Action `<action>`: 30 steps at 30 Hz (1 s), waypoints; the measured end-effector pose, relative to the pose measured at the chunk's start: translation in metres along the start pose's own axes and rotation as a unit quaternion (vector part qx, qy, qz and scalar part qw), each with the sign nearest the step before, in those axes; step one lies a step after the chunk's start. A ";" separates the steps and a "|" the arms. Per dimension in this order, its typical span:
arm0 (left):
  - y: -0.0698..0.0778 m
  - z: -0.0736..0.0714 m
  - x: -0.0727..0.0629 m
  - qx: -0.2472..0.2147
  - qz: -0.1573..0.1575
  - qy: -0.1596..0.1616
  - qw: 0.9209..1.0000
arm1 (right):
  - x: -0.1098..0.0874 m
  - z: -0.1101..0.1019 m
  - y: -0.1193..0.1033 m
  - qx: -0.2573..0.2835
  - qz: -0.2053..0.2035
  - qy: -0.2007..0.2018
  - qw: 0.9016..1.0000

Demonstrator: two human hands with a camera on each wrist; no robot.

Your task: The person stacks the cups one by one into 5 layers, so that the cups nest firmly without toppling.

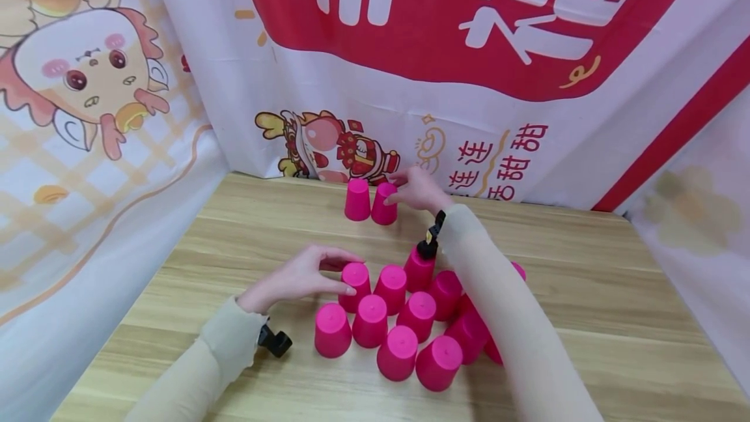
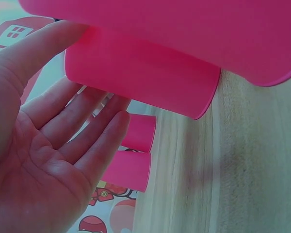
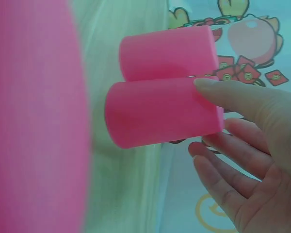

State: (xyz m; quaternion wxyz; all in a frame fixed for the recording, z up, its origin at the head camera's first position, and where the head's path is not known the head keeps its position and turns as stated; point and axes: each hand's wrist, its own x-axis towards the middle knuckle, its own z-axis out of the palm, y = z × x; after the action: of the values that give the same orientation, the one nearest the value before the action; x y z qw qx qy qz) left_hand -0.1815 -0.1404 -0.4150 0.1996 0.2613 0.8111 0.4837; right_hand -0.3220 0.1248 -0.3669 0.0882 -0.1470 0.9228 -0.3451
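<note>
While your right hand (image 1: 417, 187) pinches an upturned, bright-pink, tapered plastic cup (image 1: 383, 213), your left hand (image 1: 301, 273) holds a second pink cup (image 1: 357, 275).
The first stands at the back of the pale wood-grain worktop (image 1: 597, 305), just beside a third pink cup (image 1: 357, 200); the second, between your left thumb and fingers, is toward the left of a cluster of pink cups (image 1: 371, 322).

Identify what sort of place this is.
Probably a makeshift tabletop recording booth, though the wider room isn't visible: a wood-grain table, printed cloth hangings enclosing it at the back and both sides, and pink cups standing upside down on it.
</note>
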 end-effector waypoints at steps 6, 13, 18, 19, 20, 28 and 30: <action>0.000 0.000 0.000 0.003 -0.004 0.002 1.000 | -0.014 -0.018 -0.001 0.032 -0.013 0.008 0.999; 0.000 0.000 0.000 0.002 -0.005 0.002 1.000 | -0.040 -0.051 0.002 0.049 -0.055 0.051 0.996; 0.000 0.000 0.001 -0.003 0.002 0.002 1.000 | -0.064 -0.077 0.011 0.067 -0.054 0.090 0.992; 0.000 0.000 0.001 -0.001 0.000 0.004 1.000 | -0.070 -0.081 0.014 0.071 -0.054 0.095 0.992; 0.000 0.000 0.001 0.000 0.002 0.005 1.000 | -0.075 -0.085 0.017 0.072 -0.050 0.100 0.991; 0.000 -0.002 0.002 0.012 -0.001 0.013 1.000 | -0.110 -0.097 0.052 0.077 -0.030 0.110 0.991; 0.001 -0.002 0.002 0.012 -0.002 0.013 1.000 | -0.120 -0.097 0.060 0.077 -0.023 0.108 0.991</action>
State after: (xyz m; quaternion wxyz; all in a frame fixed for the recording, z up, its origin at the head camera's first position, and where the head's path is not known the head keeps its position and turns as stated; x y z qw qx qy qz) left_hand -0.1842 -0.1398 -0.4134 0.1867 0.2554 0.8200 0.4769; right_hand -0.2473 0.2676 -0.3271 -0.0085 -0.1229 0.8939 -0.4310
